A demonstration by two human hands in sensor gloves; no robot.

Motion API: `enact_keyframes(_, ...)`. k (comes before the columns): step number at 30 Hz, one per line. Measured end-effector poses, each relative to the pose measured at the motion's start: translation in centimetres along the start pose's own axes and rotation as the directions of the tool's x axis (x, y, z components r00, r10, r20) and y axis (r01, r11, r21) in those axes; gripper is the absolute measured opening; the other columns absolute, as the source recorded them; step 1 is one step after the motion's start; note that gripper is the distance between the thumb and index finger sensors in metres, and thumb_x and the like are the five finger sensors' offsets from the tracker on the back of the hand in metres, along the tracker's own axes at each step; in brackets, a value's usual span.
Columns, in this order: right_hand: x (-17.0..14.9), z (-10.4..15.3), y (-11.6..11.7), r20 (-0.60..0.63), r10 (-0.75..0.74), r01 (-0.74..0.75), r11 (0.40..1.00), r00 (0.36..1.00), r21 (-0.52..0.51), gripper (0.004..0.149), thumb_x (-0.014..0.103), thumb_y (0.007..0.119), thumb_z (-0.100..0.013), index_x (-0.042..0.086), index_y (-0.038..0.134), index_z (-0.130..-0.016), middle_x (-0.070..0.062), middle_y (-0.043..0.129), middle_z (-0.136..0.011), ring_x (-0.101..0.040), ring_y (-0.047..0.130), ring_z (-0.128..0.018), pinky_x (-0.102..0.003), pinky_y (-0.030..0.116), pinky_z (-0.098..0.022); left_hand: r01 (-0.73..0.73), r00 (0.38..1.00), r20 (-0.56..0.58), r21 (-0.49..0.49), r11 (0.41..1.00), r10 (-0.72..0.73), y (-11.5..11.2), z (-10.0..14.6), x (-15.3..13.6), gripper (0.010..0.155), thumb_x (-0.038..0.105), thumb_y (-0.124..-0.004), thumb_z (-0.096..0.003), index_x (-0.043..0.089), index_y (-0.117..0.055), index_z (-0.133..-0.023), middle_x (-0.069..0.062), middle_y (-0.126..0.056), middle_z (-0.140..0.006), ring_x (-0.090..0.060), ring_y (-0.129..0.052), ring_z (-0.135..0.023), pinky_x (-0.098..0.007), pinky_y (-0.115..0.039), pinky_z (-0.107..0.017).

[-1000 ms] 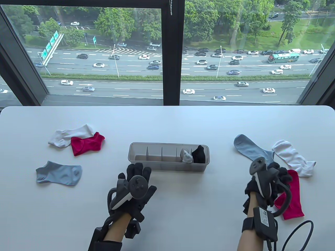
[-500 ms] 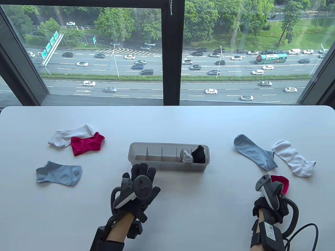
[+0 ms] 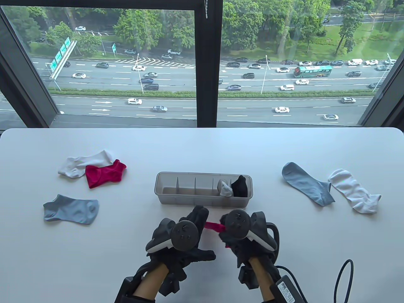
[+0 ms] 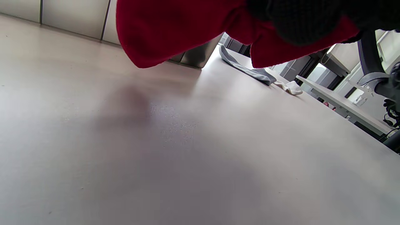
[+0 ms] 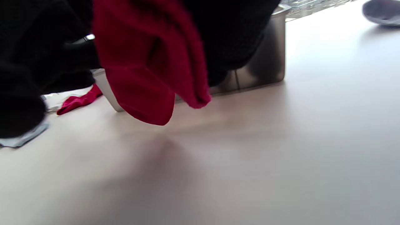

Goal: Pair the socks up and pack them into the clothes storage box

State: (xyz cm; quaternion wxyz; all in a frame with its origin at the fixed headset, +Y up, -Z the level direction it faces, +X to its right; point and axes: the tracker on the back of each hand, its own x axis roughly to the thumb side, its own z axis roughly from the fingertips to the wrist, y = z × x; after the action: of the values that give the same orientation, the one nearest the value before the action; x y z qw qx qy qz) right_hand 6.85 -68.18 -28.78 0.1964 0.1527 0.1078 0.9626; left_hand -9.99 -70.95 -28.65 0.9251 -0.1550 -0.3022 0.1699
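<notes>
A red sock (image 3: 213,226) is stretched between my two hands just in front of the grey storage box (image 3: 189,199). My left hand (image 3: 197,219) grips its left end and my right hand (image 3: 225,236) grips its right end. In the wrist views the red sock (image 4: 175,31) (image 5: 150,62) hangs above the table from gloved fingers. Its match, a second red sock (image 3: 104,175), lies at the left over a white sock (image 3: 83,161). The box's two right compartments hold a grey-white bundle (image 3: 225,188) and a black bundle (image 3: 240,186).
A blue-grey sock (image 3: 71,209) lies at the near left. Another blue-grey sock (image 3: 307,184) and a white sock (image 3: 355,191) lie at the right. The box's left compartments (image 3: 176,186) hold nothing. A cable (image 3: 342,277) trails from my right wrist.
My right hand lifted the red sock from the right side and carried it left to the middle. My left hand moved right and took hold of its other end.
</notes>
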Motion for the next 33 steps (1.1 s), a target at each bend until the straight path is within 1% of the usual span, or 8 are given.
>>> enact_keyframes(3,1.3,0.9,0.6,0.139,-0.140,0.152,0.985,0.980,-0.080,0.052,0.033,0.074,-0.057,0.008,0.059,-0.100,-0.011,0.085,-0.081,-0.019,0.095,-0.063,-0.030,0.085,-0.050,0.001,1.000,-0.019,0.227,0.974,0.003,0.3,0.3,-0.2,0.093,0.032,-0.079,-0.0519,0.020,-0.004,-0.105,-0.017,-0.063,-0.109,-0.020,-0.102,-0.068,-0.044,-0.085,-0.060)
enact_keyframes(5,0.9,1.4,0.4,0.148,-0.078,0.103,0.981,0.986,-0.167,0.051,0.035,0.073,-0.057,0.009,0.062,-0.099,-0.009,0.086,-0.081,-0.017,0.096,-0.064,-0.029,0.086,-0.050,-0.031,0.999,-0.005,0.275,0.961,0.034,0.6,0.4,-0.3,0.079,0.030,-0.080,-0.0524,0.019,-0.027,-0.109,-0.008,-0.093,-0.078,-0.009,-0.104,-0.037,-0.039,-0.091,-0.041)
enact_keyframes(10,-2.2,1.9,0.5,0.196,-0.327,0.358,0.922,0.924,-0.148,0.066,0.048,0.047,-0.059,0.009,0.043,-0.111,-0.018,0.074,-0.101,-0.038,0.080,-0.089,-0.050,0.073,-0.067,-0.089,0.989,-0.076,0.369,0.925,0.126,1.7,1.4,-0.9,0.039,0.037,-0.069,-0.0561,0.017,-0.078,-0.089,-0.004,-0.095,-0.041,-0.005,-0.090,-0.007,-0.035,-0.089,-0.020)
enact_keyframes(14,-2.8,1.9,0.6,0.246,-0.462,0.478,0.878,0.852,-0.007,0.098,0.060,0.067,-0.046,0.009,0.021,-0.116,-0.022,0.044,-0.119,-0.052,0.043,-0.106,-0.068,0.046,-0.074,-0.201,0.966,-0.070,0.397,0.896,0.248,2.1,1.8,-1.6,0.038,0.042,-0.068,-0.0561,0.015,-0.083,-0.080,0.000,-0.096,-0.032,-0.004,-0.089,0.000,-0.034,-0.090,-0.014)
enact_keyframes(19,-3.0,1.6,0.5,0.166,-0.356,0.384,0.904,0.920,-0.186,0.045,0.044,0.064,-0.062,0.027,0.054,-0.102,-0.017,0.059,-0.116,-0.050,0.061,-0.103,-0.063,0.055,-0.074,-0.298,0.944,-0.029,0.352,0.887,0.328,1.6,1.4,-1.8,0.041,0.043,-0.071,-0.0539,0.015,-0.080,-0.082,0.000,-0.099,-0.034,-0.004,-0.095,-0.002,-0.036,-0.094,-0.024)
enact_keyframes(24,-3.9,2.1,0.3,0.100,-0.360,0.371,0.861,0.928,-0.347,0.045,0.036,0.074,-0.059,0.016,0.060,-0.097,-0.006,0.088,-0.086,-0.028,0.090,-0.084,-0.054,0.067,-0.071,-0.158,0.962,-0.170,0.297,0.942,0.215,1.5,1.2,-3.3,0.046,0.042,-0.077,-0.0518,0.011,-0.071,-0.086,-0.005,-0.102,-0.071,-0.025,-0.110,-0.051,-0.053,-0.085,-0.054)
enact_keyframes(30,-2.4,2.1,-0.2,0.145,-0.209,0.244,0.926,0.967,-0.288,0.043,0.040,0.078,-0.056,0.024,0.070,-0.095,-0.003,0.088,-0.074,-0.023,0.090,-0.072,-0.060,0.061,-0.072,-0.237,0.971,0.004,0.187,0.953,0.241,1.9,1.0,-1.4,0.090,0.050,-0.076,-0.0512,0.024,-0.015,-0.112,-0.015,-0.025,-0.122,-0.051,-0.037,-0.112,-0.072,-0.041,-0.074)
enact_keyframes(33,-1.3,2.0,-0.1,0.104,-0.118,0.145,0.940,0.987,-0.310,0.042,0.040,0.077,-0.056,0.022,0.071,-0.094,-0.002,0.087,-0.073,-0.022,0.089,-0.071,-0.062,0.059,-0.072,-0.133,0.989,-0.016,0.341,0.931,0.147,2.9,1.3,0.4,0.057,0.035,-0.079,-0.0524,0.013,-0.065,-0.103,-0.007,-0.097,-0.082,-0.032,-0.101,-0.073,-0.052,-0.082,-0.058)
